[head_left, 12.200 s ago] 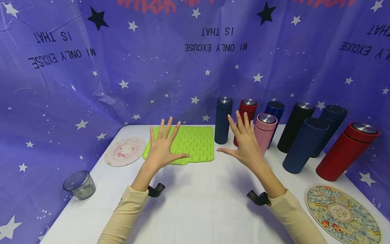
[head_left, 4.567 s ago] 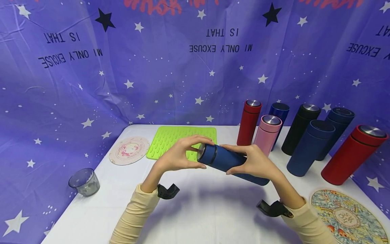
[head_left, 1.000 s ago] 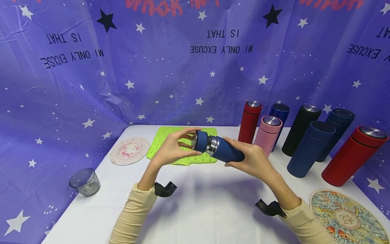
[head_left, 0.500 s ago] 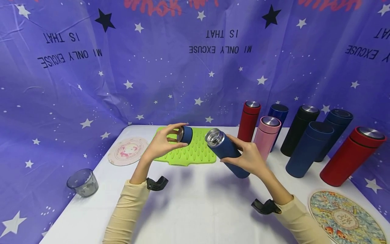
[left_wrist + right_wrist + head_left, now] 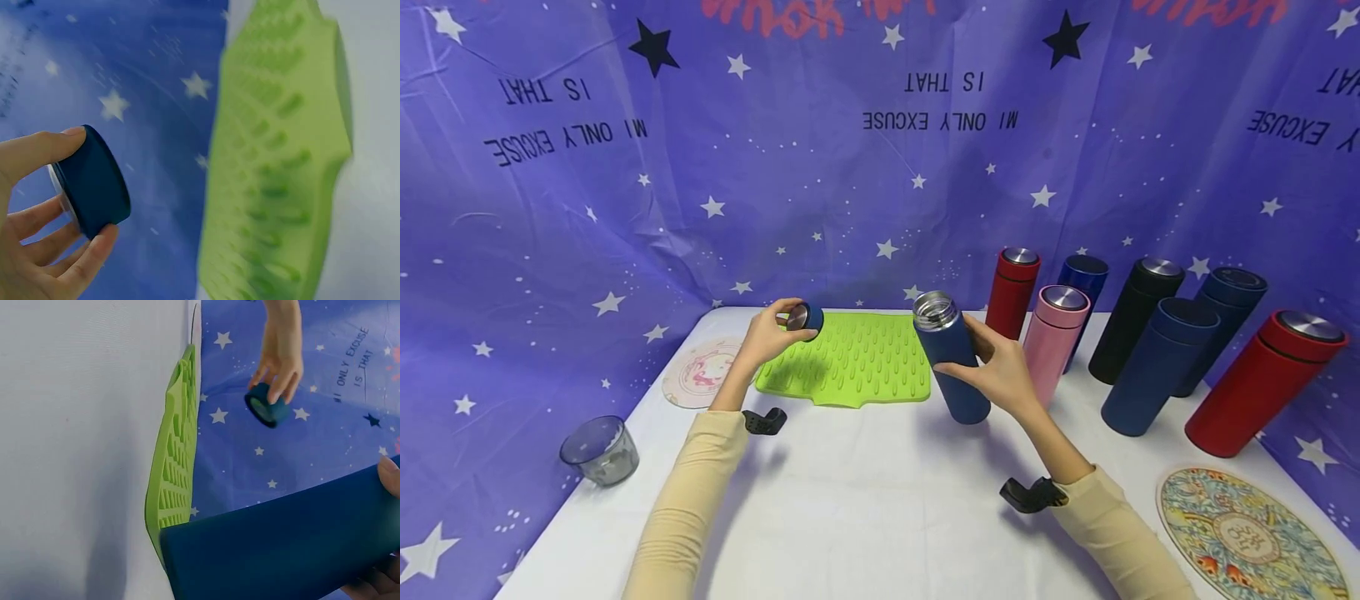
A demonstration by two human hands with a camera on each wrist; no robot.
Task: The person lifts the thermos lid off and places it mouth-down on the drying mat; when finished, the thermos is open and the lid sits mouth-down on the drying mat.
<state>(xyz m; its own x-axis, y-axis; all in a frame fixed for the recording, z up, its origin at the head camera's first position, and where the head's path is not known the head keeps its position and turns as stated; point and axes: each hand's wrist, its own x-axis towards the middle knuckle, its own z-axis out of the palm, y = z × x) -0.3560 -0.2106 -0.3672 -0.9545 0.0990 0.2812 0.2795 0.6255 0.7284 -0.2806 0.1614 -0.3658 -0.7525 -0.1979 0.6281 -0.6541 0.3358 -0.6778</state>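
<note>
My left hand [image 5: 767, 336] pinches a dark blue bottle lid [image 5: 812, 320] with a steel top, held above the left part of a green ridged drying mat [image 5: 872, 358]. In the left wrist view the lid [image 5: 94, 181] sits between thumb and fingertips. My right hand [image 5: 1000, 367] grips the body of a dark blue thermos bottle [image 5: 957, 367]. The bottle leans slightly, its steel threaded mouth uncovered and facing up. In the right wrist view the bottle's base [image 5: 187, 562] overlaps the mat's near end, and the lid's hollow underside [image 5: 261, 409] shows.
Several capped bottles stand at the right, among them a pink one [image 5: 1054, 333], a black one [image 5: 1131, 325] and a large red one [image 5: 1262, 383]. A patterned round mat [image 5: 1300, 533] lies front right. At left are a pink round mat [image 5: 681, 383] and a glass cup [image 5: 602, 454].
The blue bottle was picked up from the back of the table and its lid came off. Since then my left hand has carried the lid left, while the bottle has turned more upright.
</note>
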